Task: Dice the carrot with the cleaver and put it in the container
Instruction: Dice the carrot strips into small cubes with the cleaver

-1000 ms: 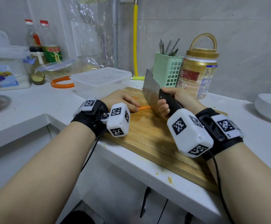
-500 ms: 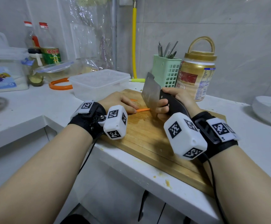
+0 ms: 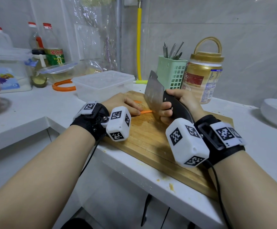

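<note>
Mid-dicing: right hand [image 3: 182, 103] gripping cleaver [image 3: 153, 91], left hand [image 3: 123, 103] pressing carrot [image 3: 146, 111] strip on board [image 3: 151, 138]; container [image 3: 101, 85] behind board apparently unfilled.

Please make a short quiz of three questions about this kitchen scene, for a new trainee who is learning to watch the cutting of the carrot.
1. True or false: the right hand grips the handle of the cleaver.
2. Where does the carrot strip lie? A) inside the clear container B) on the wooden cutting board C) in the green basket
3. Fill in: the left hand rests on the ____, with its fingers at the carrot strip.

Key
1. True.
2. B. The strip lies on the board, between the left fingers and the blade.
3. Cutting board.
</note>
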